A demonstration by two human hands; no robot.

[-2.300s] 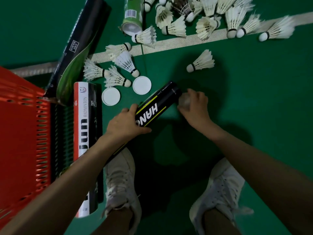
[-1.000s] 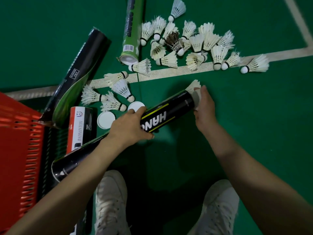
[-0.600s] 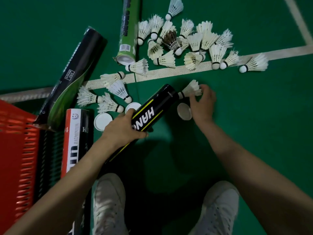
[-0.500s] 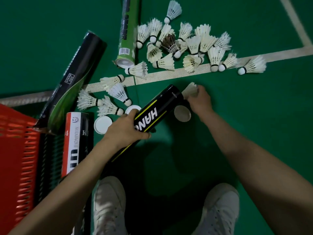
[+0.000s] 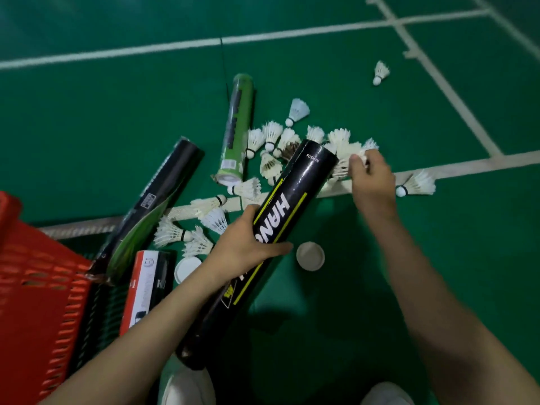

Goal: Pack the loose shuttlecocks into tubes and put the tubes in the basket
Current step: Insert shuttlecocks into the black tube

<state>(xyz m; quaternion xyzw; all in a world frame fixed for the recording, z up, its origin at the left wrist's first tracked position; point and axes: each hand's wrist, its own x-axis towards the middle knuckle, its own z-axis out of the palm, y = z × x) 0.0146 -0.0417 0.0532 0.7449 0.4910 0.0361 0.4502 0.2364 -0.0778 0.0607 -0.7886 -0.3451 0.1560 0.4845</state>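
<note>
My left hand [image 5: 248, 244] grips a black tube with yellow stripes [image 5: 295, 188] around its middle, its far end tilted up over the pile of loose white shuttlecocks [image 5: 271, 141]. My right hand [image 5: 369, 176] is just right of that end and pinches a white shuttlecock [image 5: 349, 159] by its feathers. More shuttlecocks [image 5: 187, 235] lie left of my left hand. The tube's round white lid [image 5: 310, 255] lies on the green floor beside it. The red basket [image 5: 35, 276] stands at the left edge.
A green tube [image 5: 236, 127], a black-and-green tube [image 5: 157, 200] and a red-white-black tube [image 5: 146, 285] lie on the floor near the basket. Another white lid [image 5: 185, 267] lies by the red tube. Single shuttlecocks [image 5: 416, 185] lie farther right. My white shoes [image 5: 187, 387] show at the bottom.
The view tilted up. My left hand has raised the black tube's far end toward the pile, and my right hand has moved from beside the lid up to the pile and taken a shuttlecock.
</note>
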